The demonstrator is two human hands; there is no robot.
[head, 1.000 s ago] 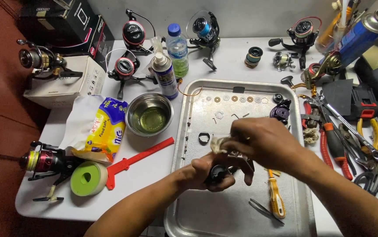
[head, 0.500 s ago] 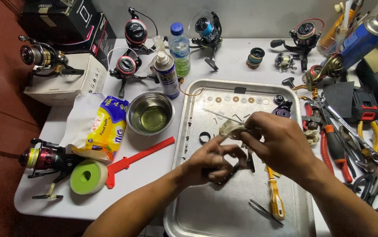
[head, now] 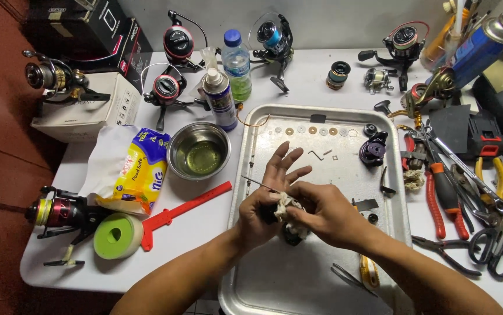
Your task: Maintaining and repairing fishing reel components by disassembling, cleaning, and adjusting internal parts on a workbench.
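Over the metal tray [head: 275,280] my left hand [head: 266,195] grips a dark reel body [head: 289,233], its fingers spread upward. A thin metal shaft [head: 254,184] sticks out to the left of that hand. My right hand [head: 327,213] presses a crumpled pale cloth [head: 283,204] against the reel body. Most of the reel body is hidden by both hands.
Small washers [head: 313,130] and a dark purple reel part [head: 373,150] lie at the tray's far end. A steel bowl [head: 199,151], spray can [head: 219,99], tissue pack [head: 135,169], red tool [head: 184,207] and green roll [head: 117,235] sit left. Pliers and scissors [head: 456,198] crowd the right; fishing reels [head: 175,44] stand behind.
My hands have shifted slightly toward me on the tray. My left fingers have opened upward while my right hand keeps rubbing the cloth over the reel body.
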